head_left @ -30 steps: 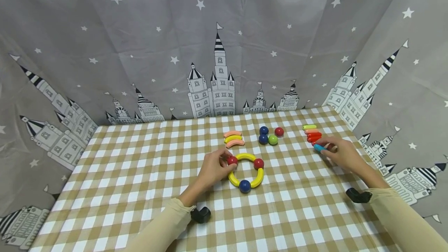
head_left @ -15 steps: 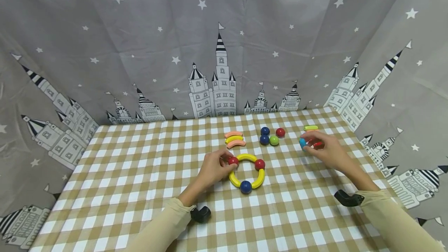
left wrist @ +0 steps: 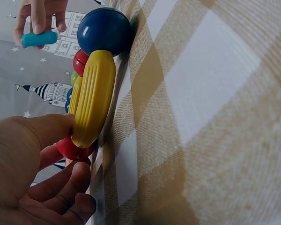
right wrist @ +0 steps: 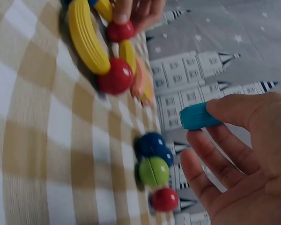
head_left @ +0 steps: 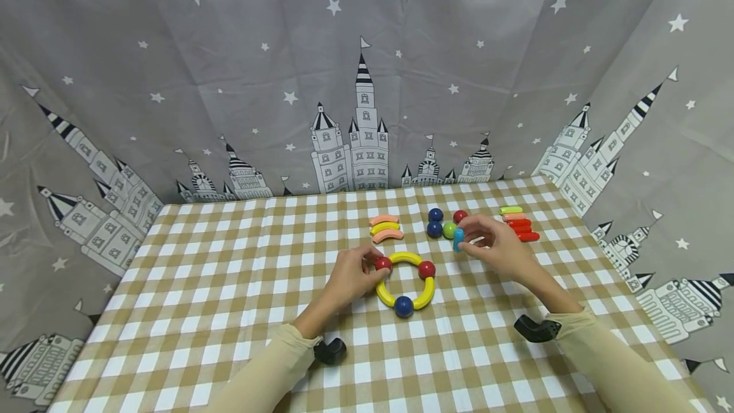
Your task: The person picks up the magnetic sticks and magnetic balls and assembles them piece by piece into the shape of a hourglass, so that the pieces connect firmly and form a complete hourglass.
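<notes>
A ring of yellow curved rods point(head_left: 425, 294) joined by two red balls and a dark blue ball point(head_left: 404, 306) lies on the checked cloth. My left hand point(head_left: 350, 276) pinches the ring's left red ball point(head_left: 383, 262); in the left wrist view the thumb lies against a yellow curved rod point(left wrist: 96, 96). Raised above the cloth to the right of the ring, my right hand point(head_left: 500, 248) holds a short light-blue rod point(right wrist: 196, 116) between thumb and fingers. In the head view that blue rod stands upright, beside a green ball point(head_left: 450, 230) that it partly overlaps.
Behind the ring lie orange and yellow curved rods point(head_left: 385, 228). Two loose blue balls point(head_left: 434, 229) and a red ball point(head_left: 460, 216) sit with the green one. Short red rods point(head_left: 520, 229), an orange one and a light-green rod point(head_left: 511, 210) lie at the right. A grey castle-print curtain point(head_left: 252, 81) hangs behind.
My right hand has lifted the blue rod from beside the red rods and carried it left towards the ring, turning it upright. The left hand has stayed on the red ball.
</notes>
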The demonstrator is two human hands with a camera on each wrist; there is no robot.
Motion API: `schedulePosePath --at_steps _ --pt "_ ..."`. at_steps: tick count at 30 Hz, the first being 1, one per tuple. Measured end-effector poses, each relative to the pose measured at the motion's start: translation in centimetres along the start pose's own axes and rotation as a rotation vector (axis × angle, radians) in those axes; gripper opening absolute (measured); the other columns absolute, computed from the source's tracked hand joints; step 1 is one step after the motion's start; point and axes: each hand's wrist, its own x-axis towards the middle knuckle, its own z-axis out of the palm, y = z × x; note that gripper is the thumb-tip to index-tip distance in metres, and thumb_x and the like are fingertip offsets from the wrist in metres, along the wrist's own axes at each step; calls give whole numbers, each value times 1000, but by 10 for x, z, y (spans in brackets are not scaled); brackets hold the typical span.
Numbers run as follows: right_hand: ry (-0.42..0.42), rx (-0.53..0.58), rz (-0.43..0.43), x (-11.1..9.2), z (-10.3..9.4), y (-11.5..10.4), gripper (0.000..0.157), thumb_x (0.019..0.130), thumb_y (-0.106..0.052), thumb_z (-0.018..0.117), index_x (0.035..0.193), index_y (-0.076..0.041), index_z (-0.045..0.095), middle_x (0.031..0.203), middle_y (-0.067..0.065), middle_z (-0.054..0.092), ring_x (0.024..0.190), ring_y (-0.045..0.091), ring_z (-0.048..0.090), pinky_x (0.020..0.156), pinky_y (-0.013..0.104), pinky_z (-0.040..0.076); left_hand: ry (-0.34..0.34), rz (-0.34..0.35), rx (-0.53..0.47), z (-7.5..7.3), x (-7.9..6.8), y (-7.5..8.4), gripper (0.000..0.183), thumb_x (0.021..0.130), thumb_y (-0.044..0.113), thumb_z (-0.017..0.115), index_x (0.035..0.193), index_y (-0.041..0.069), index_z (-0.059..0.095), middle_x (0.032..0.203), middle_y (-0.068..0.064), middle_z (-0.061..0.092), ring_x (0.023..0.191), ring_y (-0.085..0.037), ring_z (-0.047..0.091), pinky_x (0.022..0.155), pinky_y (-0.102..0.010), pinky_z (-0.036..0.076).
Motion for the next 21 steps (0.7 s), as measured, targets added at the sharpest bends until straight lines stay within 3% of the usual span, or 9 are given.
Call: schedulePosePath --at_steps 11,21 --pt "-56 55 -5 6 39 -5 28 89 -3 80 113 -8 65 106 8 69 94 23 69 81 29 58 -13 -6 -20 0 0 2 17 87 14 84 98 11 71 93 0 72 82 -18 64 67 -26 52" --pt "-33 62 59 1 55 0 30 90 -4 78 115 -9 64 109 6 68 95 21 69 82 30 58 -12 6 -15 -1 1 1 17 88 16 83 97 11 70 92 0 72 80 -18 64 66 -25 53"
